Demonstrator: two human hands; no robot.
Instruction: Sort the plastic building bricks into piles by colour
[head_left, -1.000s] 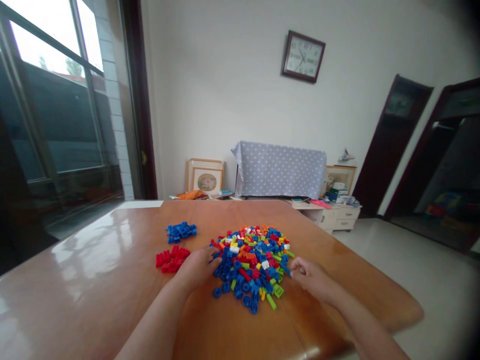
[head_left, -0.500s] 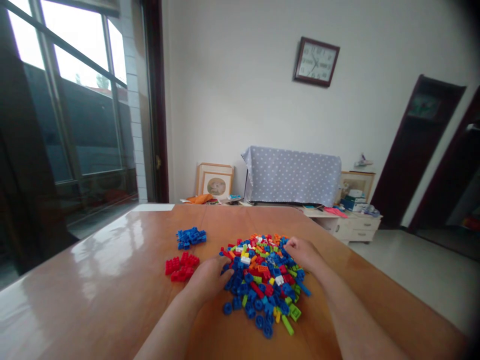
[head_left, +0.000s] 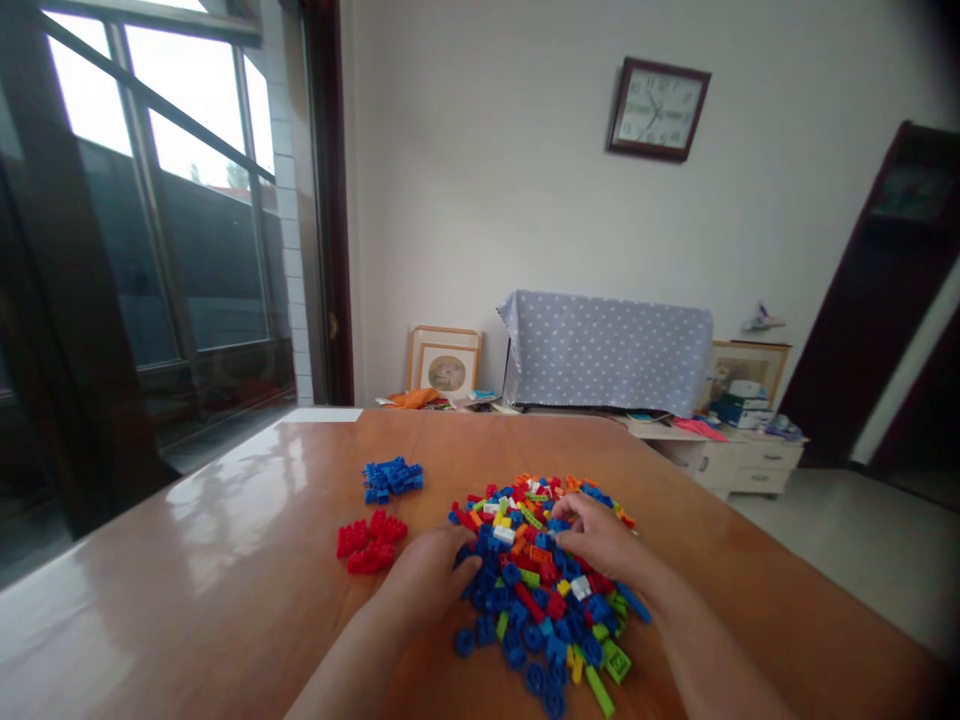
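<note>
A big mixed pile of toy building bricks (head_left: 531, 575) in blue, red, green, orange, yellow and white lies on the brown table. My left hand (head_left: 431, 572) rests at the pile's left edge, thumb apart from the fingers; its fingertips are partly hidden among blue bricks. Over the upper right of the pile is my right hand (head_left: 600, 535), with thumb and forefinger spread around a small blue brick and no clear grip on it. Left of the pile sit a group of red bricks (head_left: 371, 542) and, farther back, a group of blue bricks (head_left: 393, 480).
The glossy table (head_left: 225, 600) runs toward a white sheet (head_left: 321, 415) at its far left corner. Behind it stand a low white cabinet (head_left: 754, 462), something under a dotted grey cloth (head_left: 611, 350), and a leaning framed picture (head_left: 446, 368). Glass doors (head_left: 202, 250) are at the left.
My right hand has moved from the pile's right edge inward and nearer, and its fingers have spread. My left hand stays at the left edge. The whole view has shifted slightly.
</note>
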